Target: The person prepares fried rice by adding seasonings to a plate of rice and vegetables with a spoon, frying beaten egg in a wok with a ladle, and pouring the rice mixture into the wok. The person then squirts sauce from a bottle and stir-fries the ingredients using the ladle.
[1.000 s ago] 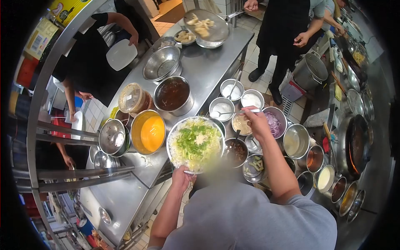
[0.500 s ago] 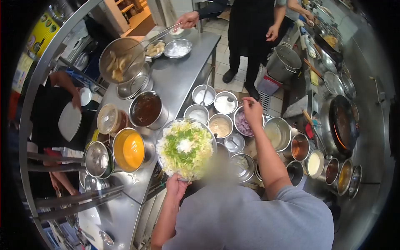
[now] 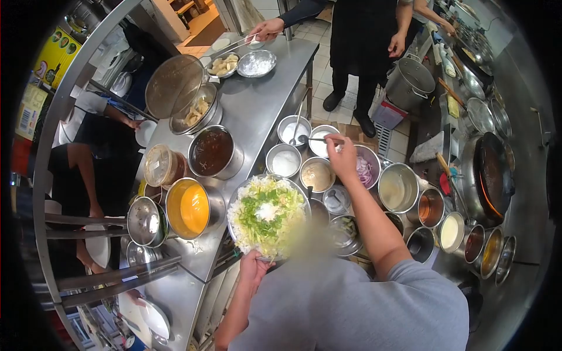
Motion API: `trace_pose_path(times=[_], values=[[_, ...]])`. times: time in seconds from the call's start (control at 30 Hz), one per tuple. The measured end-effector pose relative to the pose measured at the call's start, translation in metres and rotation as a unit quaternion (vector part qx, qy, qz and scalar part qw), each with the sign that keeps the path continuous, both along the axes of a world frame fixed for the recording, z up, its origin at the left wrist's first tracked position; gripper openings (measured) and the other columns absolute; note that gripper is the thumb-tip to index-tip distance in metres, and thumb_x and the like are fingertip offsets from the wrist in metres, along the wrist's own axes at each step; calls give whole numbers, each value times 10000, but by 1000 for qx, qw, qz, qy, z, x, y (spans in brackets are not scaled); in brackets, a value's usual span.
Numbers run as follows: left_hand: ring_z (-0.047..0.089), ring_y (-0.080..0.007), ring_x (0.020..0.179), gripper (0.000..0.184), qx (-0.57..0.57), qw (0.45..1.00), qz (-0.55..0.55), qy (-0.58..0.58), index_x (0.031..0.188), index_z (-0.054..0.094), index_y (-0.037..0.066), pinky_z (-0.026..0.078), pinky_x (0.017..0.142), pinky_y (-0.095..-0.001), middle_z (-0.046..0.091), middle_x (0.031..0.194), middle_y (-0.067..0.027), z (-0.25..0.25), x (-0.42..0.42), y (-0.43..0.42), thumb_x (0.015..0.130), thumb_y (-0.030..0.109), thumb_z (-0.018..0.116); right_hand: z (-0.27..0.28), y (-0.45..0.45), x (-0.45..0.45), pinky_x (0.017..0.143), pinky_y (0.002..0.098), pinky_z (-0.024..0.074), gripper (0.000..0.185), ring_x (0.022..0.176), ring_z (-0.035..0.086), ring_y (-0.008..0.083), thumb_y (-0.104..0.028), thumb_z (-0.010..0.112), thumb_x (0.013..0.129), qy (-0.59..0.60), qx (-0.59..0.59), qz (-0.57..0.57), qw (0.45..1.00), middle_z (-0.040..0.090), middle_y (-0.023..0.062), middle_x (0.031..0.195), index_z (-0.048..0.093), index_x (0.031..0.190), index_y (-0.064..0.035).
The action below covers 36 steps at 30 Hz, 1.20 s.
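My left hand (image 3: pixel 253 270) grips the near rim of a large metal bowl (image 3: pixel 230 235). White rice (image 3: pixel 237 219), chopped greens (image 3: pixel 253 215) and a small white heap (image 3: pixel 268 212) fill it. My right hand (image 3: pixel 342 153) is closed on the handle of a spoon (image 3: pixel 313 140), whose dark end points left over the white-powder containers. Below that hand sit a container of beige granules (image 3: pixel 318 174) and one of sliced purple onion (image 3: pixel 364 169). Another white-powder container (image 3: pixel 283 162) stands between the bowl and the spoon.
Pots of brown sauce (image 3: pixel 212 153) and yellow liquid (image 3: pixel 188 207) stand on the steel counter (image 3: pixel 263 111). Across it, another person's hand (image 3: pixel 267 28) holds a strainer (image 3: pixel 167 88) above a pot of fried pieces (image 3: pixel 196 111). A wok (image 3: pixel 489 175) is at right.
My right hand has moved left from above the onion and taken hold of the spoon. At the far counter, the strainer has tipped and its fried pieces are now in the pot below.
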<state>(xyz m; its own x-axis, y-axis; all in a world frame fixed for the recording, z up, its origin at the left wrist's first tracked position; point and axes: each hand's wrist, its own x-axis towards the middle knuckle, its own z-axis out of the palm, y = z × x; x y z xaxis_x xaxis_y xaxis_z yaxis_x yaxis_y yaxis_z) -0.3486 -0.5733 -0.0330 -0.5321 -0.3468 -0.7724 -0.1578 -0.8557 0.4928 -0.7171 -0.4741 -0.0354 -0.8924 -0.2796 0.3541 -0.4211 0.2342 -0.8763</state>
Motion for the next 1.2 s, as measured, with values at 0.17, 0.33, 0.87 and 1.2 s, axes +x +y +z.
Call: trace_pose_path(times=[0.17,0.33,0.87,1.2], values=[[662,-256,811,309,7,1000,10,-2,1076,531,-37,561,670,-397,655,978,-165,-5,10,0,824,113,430,-60,-46,-11,738,426,477,171,818,614,308,-237,606,838,-27,121,13,992,691,101,867,715,936,-149],[653,-265,842,309,6,999,31,-19,1096,501,-22,559,690,-418,639,1011,-164,-3,19,3,821,110,453,-69,-69,-25,756,435,483,175,828,618,347,-240,594,836,5,219,-16,976,685,150,847,710,903,-127],[657,-270,769,253,-16,996,85,-35,1024,515,-24,558,635,-424,644,921,-158,12,18,1,805,95,468,-82,-83,-46,776,391,503,204,879,661,301,-282,596,851,-169,173,-79,967,702,119,902,703,955,-142],[664,-276,826,355,-5,997,73,-29,1147,484,-37,568,622,-410,641,1014,-172,16,8,-3,810,73,452,-79,-63,-51,728,327,499,174,773,678,230,-212,629,852,-186,123,-92,970,708,100,803,706,926,-75]])
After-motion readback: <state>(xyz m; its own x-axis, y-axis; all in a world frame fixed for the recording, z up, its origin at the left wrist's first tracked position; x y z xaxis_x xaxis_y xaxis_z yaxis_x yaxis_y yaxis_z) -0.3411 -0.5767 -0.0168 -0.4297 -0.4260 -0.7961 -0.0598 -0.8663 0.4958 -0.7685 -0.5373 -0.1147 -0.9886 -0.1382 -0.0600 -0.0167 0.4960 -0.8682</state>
